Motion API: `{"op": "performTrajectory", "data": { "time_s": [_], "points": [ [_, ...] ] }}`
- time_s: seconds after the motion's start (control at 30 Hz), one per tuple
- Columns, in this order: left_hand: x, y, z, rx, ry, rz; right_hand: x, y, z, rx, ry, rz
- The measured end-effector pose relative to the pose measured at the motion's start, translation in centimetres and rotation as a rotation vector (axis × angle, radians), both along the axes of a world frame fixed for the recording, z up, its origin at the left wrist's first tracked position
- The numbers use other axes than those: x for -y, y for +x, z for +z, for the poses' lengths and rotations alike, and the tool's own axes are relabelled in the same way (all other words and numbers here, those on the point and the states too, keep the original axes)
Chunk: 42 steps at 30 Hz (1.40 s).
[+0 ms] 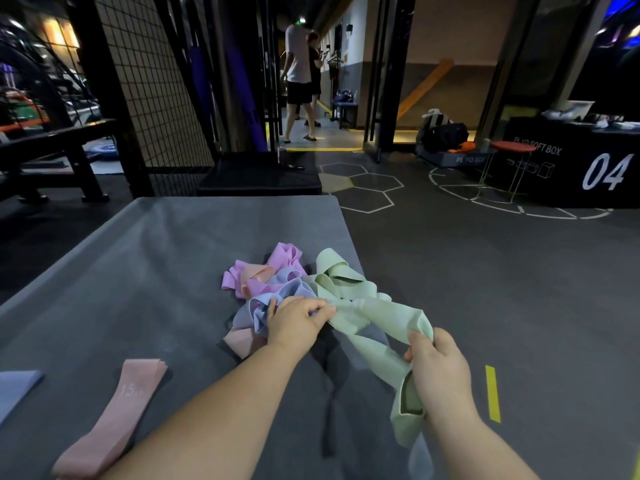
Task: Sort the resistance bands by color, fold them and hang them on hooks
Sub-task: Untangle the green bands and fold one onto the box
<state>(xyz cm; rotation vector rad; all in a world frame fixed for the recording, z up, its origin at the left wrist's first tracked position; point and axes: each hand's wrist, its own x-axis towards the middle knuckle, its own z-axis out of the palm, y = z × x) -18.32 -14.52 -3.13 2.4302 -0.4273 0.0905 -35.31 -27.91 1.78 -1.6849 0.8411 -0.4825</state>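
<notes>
- A person stands at a grey padded bench [156,254] in a dim gym, seen from a head-worn camera looking down at both hands.
- A tangled pile of bands [273,282], lilac, peach and lavender-blue, lies near the bench's right edge.
- A pale green band [367,317] trails out of the pile. Its long axis runs from the heap towards the lower right and the viewer, and its near end droops below the right hand [438,370].
- The right hand's grip is closed round the green band near that end, thumb on top. It is probably drawing the band clear of the tangle.
- The left hand [296,322] rests on the heap, its grip narrow and its fingertips pinching the green band where it leaves the pile. This likely pins the other colours down while the green one comes free.
- A pink band [114,414] lies flat and folded at the lower left, pointing away and to the right.
- A blue band [15,393] lies beside the pink one at the frame edge. Both sit well apart from the pile, apparently already sorted.
- No hooks are visible.
</notes>
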Motion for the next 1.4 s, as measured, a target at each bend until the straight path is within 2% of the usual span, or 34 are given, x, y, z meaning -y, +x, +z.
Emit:
{"op": "performTrajectory", "data": {
  "time_s": [0.3,0.47,0.6,0.83,0.97,1.07,1.13,1.2,1.4],
  "points": [
    [-0.1,-0.3,0.3,0.032,-0.005,-0.003,0.0,0.4,-0.2,0.02,0.003,-0.027],
    [-1.5,0.7,-0.1,0.013,-0.134,0.084,0.6,0.3,-0.2,0.034,0.024,-0.068],
    [-1.2,-0.1,0.5,0.127,0.06,-0.008,-0.1,0.2,-0.3,0.028,-0.013,0.047],
    [-0.7,-1.9,1.2,0.1,0.194,-0.04,-0.6,0.1,0.8,0.086,0.088,0.192],
    [-1.2,-3.3,2.2,0.146,0.17,-0.113,-1.2,0.0,1.6,0.1,0.159,0.291],
    [-2.6,-4.7,2.6,0.135,0.003,-0.191,-1.9,0.1,2.2,0.136,0.223,0.363],
    [-3.9,-6.1,3.0,-0.004,-0.221,-0.304,-2.7,0.1,2.6,0.188,0.278,0.441],
    [-5.4,-7.8,4.0,-0.249,-0.419,-0.362,-3.5,0.2,3.0,0.223,0.304,0.517],
    [-9.4,-10.3,4.3,-0.692,-0.696,-0.126,-6.6,1.1,3.2,0.226,0.464,0.76]
  ]
}}
